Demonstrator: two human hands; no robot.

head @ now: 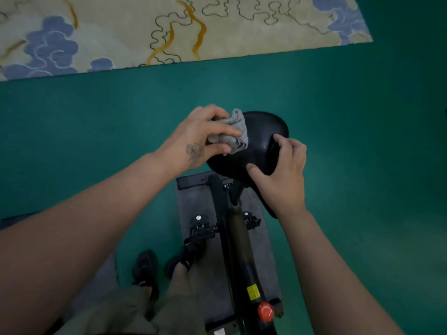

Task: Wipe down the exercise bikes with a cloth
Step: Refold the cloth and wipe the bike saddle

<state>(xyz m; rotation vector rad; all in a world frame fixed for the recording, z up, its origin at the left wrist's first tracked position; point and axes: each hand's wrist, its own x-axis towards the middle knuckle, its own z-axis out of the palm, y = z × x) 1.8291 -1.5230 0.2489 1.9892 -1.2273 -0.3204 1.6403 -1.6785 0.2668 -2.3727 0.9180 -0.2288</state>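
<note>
At centre frame, the left hand (203, 136) pinches a bunched grey cloth (233, 132) against the left side of the black saddle (261, 134). The right hand (281, 172), fingers curled, grips the saddle's right edge to steady it. Risks, as judged: the wadded cloth offers little wiping face, so patches may be missed; the saddle may swivel if the right hand slackens. Below, frame (238, 238) and pedals (202, 232) look untouched over the mat (262, 250).

Grey cloth (233, 131), black saddle (262, 131)
</note>
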